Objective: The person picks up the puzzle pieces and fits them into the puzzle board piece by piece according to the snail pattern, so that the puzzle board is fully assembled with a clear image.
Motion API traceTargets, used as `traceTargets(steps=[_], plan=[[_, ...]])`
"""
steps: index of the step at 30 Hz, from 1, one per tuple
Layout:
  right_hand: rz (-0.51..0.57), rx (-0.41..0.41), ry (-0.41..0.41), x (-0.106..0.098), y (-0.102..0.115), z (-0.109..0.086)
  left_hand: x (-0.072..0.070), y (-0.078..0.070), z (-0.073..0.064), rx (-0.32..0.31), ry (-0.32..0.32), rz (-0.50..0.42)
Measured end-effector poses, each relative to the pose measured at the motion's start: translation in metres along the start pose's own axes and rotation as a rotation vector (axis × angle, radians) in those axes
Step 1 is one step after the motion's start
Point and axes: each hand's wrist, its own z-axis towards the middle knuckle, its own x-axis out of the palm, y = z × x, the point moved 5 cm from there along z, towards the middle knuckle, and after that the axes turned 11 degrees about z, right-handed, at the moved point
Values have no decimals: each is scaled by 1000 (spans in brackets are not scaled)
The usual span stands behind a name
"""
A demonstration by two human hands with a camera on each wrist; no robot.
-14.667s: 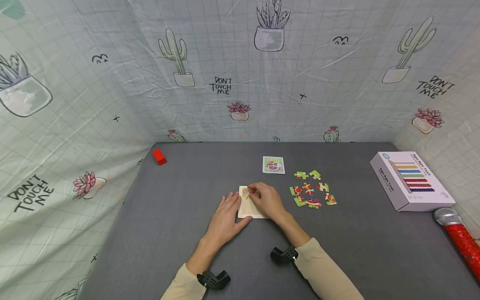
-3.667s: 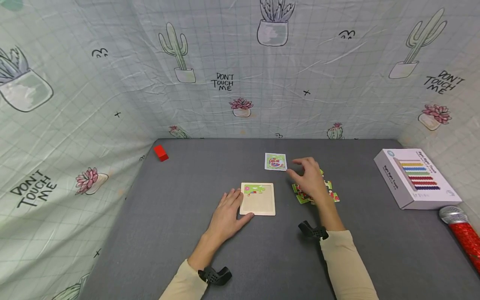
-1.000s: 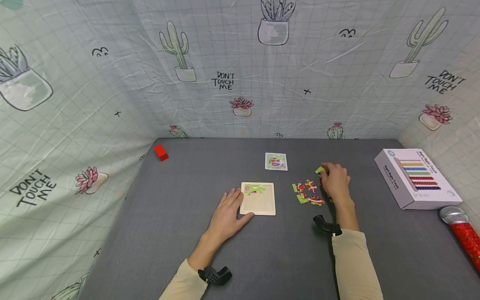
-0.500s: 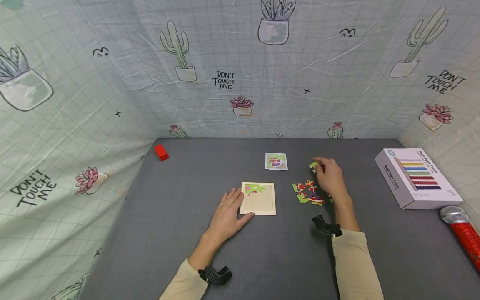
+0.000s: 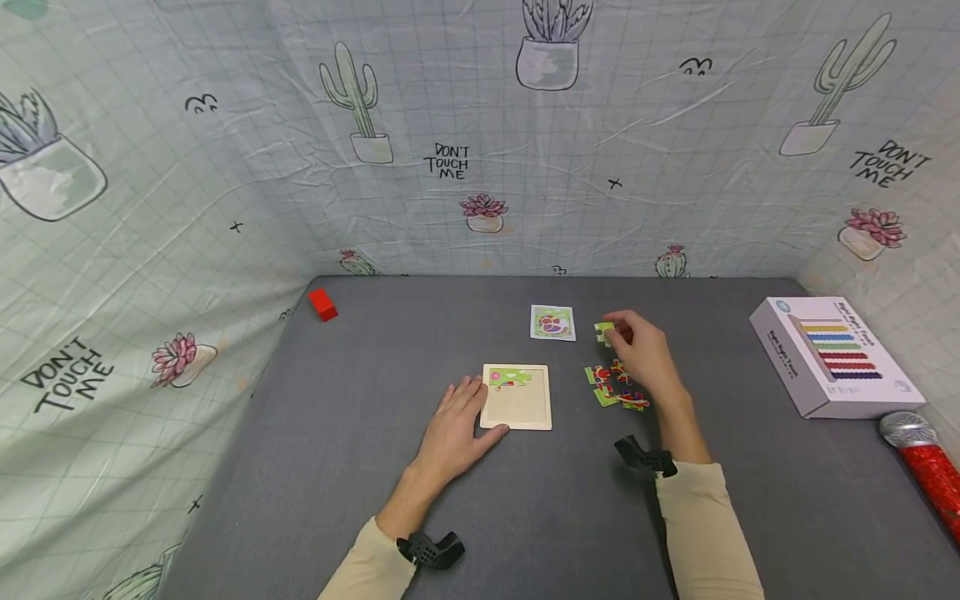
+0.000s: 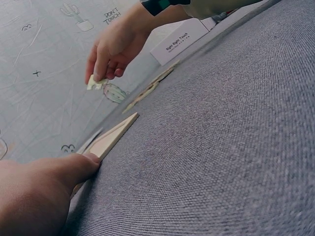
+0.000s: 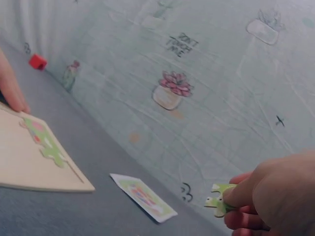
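Note:
My left hand (image 5: 453, 429) rests on the table at the left side of a square wooden puzzle tray (image 5: 517, 414), fingers straight, thumb at its near edge. In the tray's upper left lie joined green puzzle pieces (image 5: 514, 377), one with a pink flower. My right hand (image 5: 648, 350) pinches a green jigsaw piece (image 7: 216, 202) between thumb and fingers. In the left wrist view that hand is raised off the table with the piece (image 6: 95, 83). Just below it in the head view lie several loose red and green puzzle pieces (image 5: 632, 401), some of them hidden behind the hand.
A small picture card (image 5: 552, 322) lies behind the tray. At the right stand a white box (image 5: 832, 358) and a red microphone (image 5: 930, 475). A red block (image 5: 323, 305) sits at the far left corner. A printed curtain (image 5: 480, 125) hangs behind the table.
More green piece shows in the tray than in the oldest frame. My right hand has taken a green piece from the pile's back right and carried it left. My left hand stays put.

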Motion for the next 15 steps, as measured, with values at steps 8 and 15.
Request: traceTargets(steps=[8, 15], plan=[[-2, -19, 76, 20, 13, 1, -1, 0, -1, 2, -2, 1], [21, -29, 102, 31, 20, -2, -1, 0, -1, 5, -6, -3]])
